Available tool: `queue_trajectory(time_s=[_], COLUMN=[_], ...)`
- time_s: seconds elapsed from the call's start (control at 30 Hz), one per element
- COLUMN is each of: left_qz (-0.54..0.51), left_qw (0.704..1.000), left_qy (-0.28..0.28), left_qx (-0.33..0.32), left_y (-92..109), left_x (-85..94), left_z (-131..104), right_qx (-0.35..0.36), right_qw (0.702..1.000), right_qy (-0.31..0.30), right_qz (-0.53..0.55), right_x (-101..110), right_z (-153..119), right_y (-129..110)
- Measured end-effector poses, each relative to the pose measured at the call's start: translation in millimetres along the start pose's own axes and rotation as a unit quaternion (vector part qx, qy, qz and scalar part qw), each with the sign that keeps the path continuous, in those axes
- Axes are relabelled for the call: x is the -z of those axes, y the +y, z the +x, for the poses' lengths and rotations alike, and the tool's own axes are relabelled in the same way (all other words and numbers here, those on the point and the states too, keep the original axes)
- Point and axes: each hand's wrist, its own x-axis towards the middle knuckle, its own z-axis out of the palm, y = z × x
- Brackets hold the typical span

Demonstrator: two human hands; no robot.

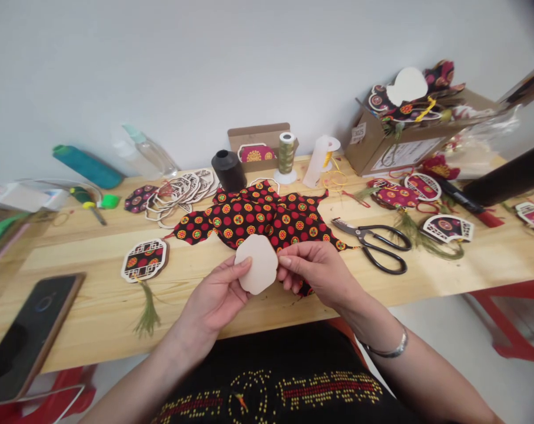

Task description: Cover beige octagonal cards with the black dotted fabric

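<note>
One pale plaque (258,266) sits between left-hand fingers (236,271).

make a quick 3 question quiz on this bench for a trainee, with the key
1. What is the left hand holding?
2. True or false: the black-handled scissors lie to the right of the patterned cloth.
3. Which lies nearest the phone: (a) the scissors, (b) the tasselled ornament, (c) the cardboard box?

Key: 1. a pale flat piece; 2. true; 3. b
</note>
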Motion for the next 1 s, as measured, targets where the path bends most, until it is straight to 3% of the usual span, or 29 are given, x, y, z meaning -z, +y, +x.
queue_trajectory(time_s=[0.67, 0.9, 1.0], left_qz=[-0.016, -0.021, -0.016], left_qw=[0.999, 0.998, 0.999], left_qy=[0.035, 0.054, 0.046], left_qx=[0.009, -0.002, -0.006], left_y=[1, 2, 1], left_x=[-8.9, -10.8, -9.1], left_z=[-1, -2, -2], right_qx=[-0.006, 0.001, 0.002], right_qw=[1.0, 0.998, 0.998], right_qy=[0.021, 0.068, 0.049], right_qz=[-0.006, -0.019, -0.029], right_x=[1, 3, 2], right_z=[1, 2, 1], right_y=[3, 2, 0])
